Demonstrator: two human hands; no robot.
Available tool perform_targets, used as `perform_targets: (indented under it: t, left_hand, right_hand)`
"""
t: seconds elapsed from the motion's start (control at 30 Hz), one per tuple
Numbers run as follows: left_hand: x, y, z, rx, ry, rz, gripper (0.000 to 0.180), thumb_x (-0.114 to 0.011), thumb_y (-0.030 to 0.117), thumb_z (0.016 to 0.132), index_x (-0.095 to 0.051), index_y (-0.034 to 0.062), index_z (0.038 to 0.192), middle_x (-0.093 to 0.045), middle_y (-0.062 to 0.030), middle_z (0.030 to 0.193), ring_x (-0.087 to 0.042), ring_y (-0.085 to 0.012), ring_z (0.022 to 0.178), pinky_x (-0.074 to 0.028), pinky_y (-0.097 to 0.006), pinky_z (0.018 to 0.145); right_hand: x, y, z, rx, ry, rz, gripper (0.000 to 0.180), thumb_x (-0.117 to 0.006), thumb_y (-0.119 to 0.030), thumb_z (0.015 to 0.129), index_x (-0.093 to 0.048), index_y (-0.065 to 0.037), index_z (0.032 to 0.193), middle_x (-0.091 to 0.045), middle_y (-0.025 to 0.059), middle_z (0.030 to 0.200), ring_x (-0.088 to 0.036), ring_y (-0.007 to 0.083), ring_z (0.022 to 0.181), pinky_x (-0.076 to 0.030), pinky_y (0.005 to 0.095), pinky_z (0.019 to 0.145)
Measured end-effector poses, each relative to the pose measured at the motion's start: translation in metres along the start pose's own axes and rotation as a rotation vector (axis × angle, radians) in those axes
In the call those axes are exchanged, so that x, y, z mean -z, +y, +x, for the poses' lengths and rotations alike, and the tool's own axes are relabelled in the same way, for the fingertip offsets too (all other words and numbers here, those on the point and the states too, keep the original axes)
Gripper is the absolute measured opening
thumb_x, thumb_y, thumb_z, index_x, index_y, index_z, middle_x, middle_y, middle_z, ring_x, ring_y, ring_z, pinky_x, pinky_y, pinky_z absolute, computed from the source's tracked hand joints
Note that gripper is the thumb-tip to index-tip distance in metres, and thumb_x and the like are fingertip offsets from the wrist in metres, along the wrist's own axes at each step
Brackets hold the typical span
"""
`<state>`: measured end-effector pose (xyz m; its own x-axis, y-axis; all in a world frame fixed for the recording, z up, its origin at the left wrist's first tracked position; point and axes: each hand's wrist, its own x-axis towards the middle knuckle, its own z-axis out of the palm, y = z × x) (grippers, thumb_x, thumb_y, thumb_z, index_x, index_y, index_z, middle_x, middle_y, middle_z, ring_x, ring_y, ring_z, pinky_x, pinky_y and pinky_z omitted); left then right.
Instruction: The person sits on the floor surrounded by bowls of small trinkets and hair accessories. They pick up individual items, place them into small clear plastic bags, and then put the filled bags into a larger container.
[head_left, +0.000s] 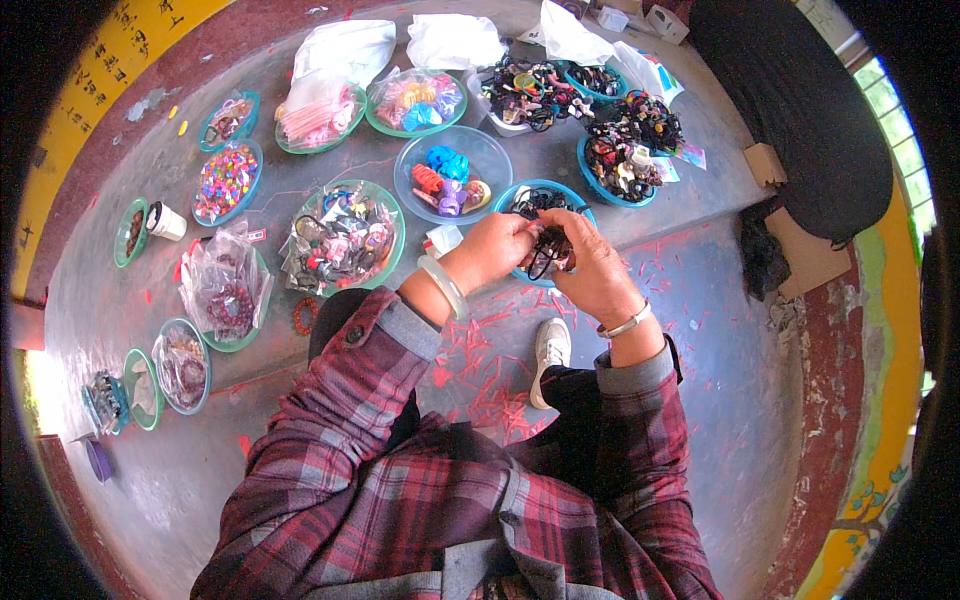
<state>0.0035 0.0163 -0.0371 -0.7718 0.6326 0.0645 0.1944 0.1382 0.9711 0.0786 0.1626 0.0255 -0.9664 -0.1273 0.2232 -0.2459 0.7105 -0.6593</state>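
My left hand (490,248), with a pale bangle at the wrist, has its fingers pinched together at the edge of a dark bundle. Opposite it, my right hand (598,275), wearing a silver-coloured bangle, curls its fingers round the same bundle. The bundle looks like black hair ties (543,262), with thin loops hanging below the fingers. Both hands are over a blue bowl (588,207), which has more black loops in it. My fingers hide part of the bundle, and I cannot make out single pieces in the left pinch.
A clear blue bowl (412,160) holds coloured hair claws. To its left, a green bowl (398,245) contains packaged hair accessories. More black hair ties (525,90) fill a tub at the back. Red paper scraps (490,400) litter the floor near my shoe (552,345).
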Motion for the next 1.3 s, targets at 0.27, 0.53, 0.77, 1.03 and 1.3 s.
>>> perform_targets:
  t: [0.27, 0.53, 0.77, 1.03, 1.3]
  left_hand:
    - [-0.006, -0.025, 0.006, -0.002, -0.009, -0.136, 0.023, -0.049, 0.02, 0.085, -0.063, 0.0017, 0.083, -0.06, -0.014, 0.063, -0.059, -0.0207, 0.058, -0.044, -0.033, 0.054]
    - [-0.002, -0.001, 0.001, -0.133, -0.095, 0.116, 0.027, -0.048, 0.019, 0.089, -0.059, 0.0018, 0.107, -0.062, -0.0031, 0.076, -0.052, -0.0052, 0.068, -0.045, -0.023, 0.062]
    - [0.0, -0.002, 0.0, -0.139, -0.106, 0.057, 0.027, -0.046, 0.017, 0.089, -0.058, 0.0017, 0.108, -0.062, -0.0046, 0.077, -0.053, -0.006, 0.068, -0.046, -0.024, 0.062]
    - [0.001, -0.009, 0.002, -0.061, -0.188, -0.018, 0.027, -0.045, 0.018, 0.09, -0.058, 0.0003, 0.107, -0.061, -0.0026, 0.078, -0.054, -0.0073, 0.071, -0.046, -0.024, 0.061]
    - [0.005, 0.011, -0.005, 0.143, -0.197, -0.233, 0.03, -0.042, 0.02, 0.091, -0.056, 0.0038, 0.112, -0.059, -0.0027, 0.09, -0.057, -0.0108, 0.078, -0.053, -0.027, 0.06]
  right_hand:
    - [0.002, -0.006, 0.001, 0.03, 0.173, -0.071, 0.028, -0.058, 0.002, 0.064, -0.061, -0.006, 0.09, -0.057, 0.0138, 0.092, -0.057, 0.0328, 0.084, -0.047, 0.0361, 0.072]
    - [-0.005, 0.01, 0.002, -0.215, 0.306, -0.076, 0.014, -0.062, -0.007, 0.066, -0.062, -0.004, 0.08, -0.06, 0.0134, 0.079, -0.059, 0.0305, 0.073, -0.047, 0.0351, 0.065]
    - [-0.004, 0.002, 0.0, -0.141, 0.29, -0.21, 0.013, -0.061, -0.007, 0.066, -0.063, -0.007, 0.079, -0.06, 0.0125, 0.078, -0.059, 0.0316, 0.071, -0.047, 0.0385, 0.062]
    - [-0.003, -0.002, -0.003, -0.09, 0.104, -0.284, 0.015, -0.056, -0.012, 0.071, -0.066, -0.011, 0.082, -0.061, 0.0097, 0.081, -0.059, 0.0311, 0.072, -0.048, 0.0392, 0.061]
    - [-0.006, 0.008, -0.001, -0.267, 0.123, 0.057, 0.017, -0.058, -0.01, 0.07, -0.064, -0.01, 0.086, -0.062, 0.0109, 0.084, -0.061, 0.0302, 0.073, -0.048, 0.036, 0.064]
